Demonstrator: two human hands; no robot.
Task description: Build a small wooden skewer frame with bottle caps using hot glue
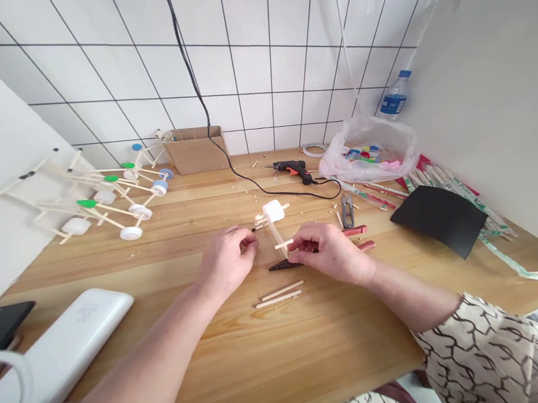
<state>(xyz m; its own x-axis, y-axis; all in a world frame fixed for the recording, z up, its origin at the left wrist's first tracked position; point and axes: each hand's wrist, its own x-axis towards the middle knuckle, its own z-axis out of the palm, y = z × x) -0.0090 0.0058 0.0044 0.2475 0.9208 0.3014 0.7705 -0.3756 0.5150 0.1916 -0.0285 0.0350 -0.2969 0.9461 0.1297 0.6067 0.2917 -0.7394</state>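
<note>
Stick frame [277, 234] with a white block [274, 211] at its far end: located mid-table, in the gap between the two hands. Main stick's long axis runs near to far, leaning slightly left toward the block; a short crosspiece [284, 245] lies roughly left-right across its near end.

Right hand [330, 253] is the nearer one. Thumb and forefinger clamped on the near end of the frame, which extends far and left from those fingertips. Block therefore sits beyond the grip, not in it.

Left hand [225, 262]: thumb and forefinger curled close together, to the left of the main stick and apart from it. A small dark tip [254, 230] shows just beside these fingers; cannot tell whether they pinch it.

Surroundings: pliers [356, 230] lie partly hidden under the right hand, red handles to the right. Two loose sticks [279, 299] lie on the near side, roughly left-right, untouched.
</note>
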